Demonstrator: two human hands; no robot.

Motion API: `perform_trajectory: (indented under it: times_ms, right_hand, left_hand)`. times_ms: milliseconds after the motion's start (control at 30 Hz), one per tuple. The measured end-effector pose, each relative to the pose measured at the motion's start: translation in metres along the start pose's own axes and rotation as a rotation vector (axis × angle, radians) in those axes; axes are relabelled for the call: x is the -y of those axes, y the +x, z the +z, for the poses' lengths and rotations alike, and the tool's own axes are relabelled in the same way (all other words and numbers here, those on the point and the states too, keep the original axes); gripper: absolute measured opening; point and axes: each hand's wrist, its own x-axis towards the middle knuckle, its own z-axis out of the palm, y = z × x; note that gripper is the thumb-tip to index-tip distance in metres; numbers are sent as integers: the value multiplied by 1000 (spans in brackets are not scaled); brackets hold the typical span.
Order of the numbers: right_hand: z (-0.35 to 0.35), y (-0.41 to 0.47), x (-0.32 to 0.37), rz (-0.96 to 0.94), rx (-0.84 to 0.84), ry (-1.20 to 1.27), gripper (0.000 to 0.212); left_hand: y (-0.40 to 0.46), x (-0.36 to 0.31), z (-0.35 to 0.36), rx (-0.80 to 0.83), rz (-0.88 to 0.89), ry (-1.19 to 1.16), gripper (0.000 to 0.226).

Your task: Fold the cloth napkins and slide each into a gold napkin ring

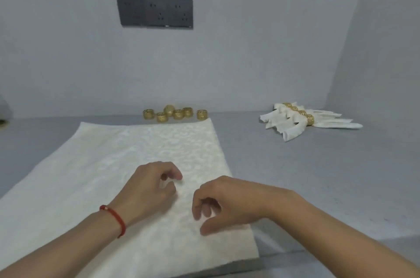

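A white patterned cloth napkin (109,164) lies spread flat on the grey table, reaching from near the back to the front edge. My left hand (147,189), with a red string on its wrist, hovers over the napkin's right middle with fingers curled and apart, nothing held. My right hand (227,202) sits just to its right over the napkin's right edge, fingers loosely curled, also holding nothing. Several loose gold napkin rings (175,113) stand in a cluster behind the napkin by the wall. Several folded napkins in gold rings (300,118) lie piled at the back right.
The grey table (318,175) meets a grey wall at the back and a side wall at the right. A dark socket panel (154,11) is mounted on the back wall. A dark object (3,114) shows at the far left edge.
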Motion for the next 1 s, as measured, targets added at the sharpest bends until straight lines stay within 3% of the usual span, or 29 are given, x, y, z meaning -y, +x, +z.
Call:
perform_trajectory:
  times_ms: [67, 167, 333, 433, 533, 667, 767, 833, 1000]
  right_hand:
    - [1, 9, 13, 54, 132, -28, 24]
    - [-2, 25, 24, 133, 217, 6, 21]
    - [-12, 39, 28, 179, 292, -4, 19]
    - [-13, 45, 27, 142, 63, -53, 23]
    - [-9, 43, 23, 53, -243, -16, 17]
    - [-3, 31, -9, 167, -166, -61, 45]
    - [5, 23, -33, 203, -268, -11, 29]
    - [7, 20, -39, 195, -383, 6, 19]
    - [-2, -7, -33, 193, -389, -39, 47]
  left_hand:
    - [-32, 15, -11, -34, 103, 105, 21]
    - [-73, 26, -23, -4, 145, 66, 16]
    - [-97, 26, -24, 143, 109, 41, 44]
    - [-96, 23, -30, 180, 120, 168, 51]
    - [-94, 18, -29, 112, 150, 245, 29]
    - [-92, 28, -31, 98, 45, 82, 18]
    - [-94, 31, -33, 122, 34, 40, 23]
    - [-93, 26, -31, 133, 40, 109, 17]
    - [-79, 2, -19, 187, 12, 305, 9]
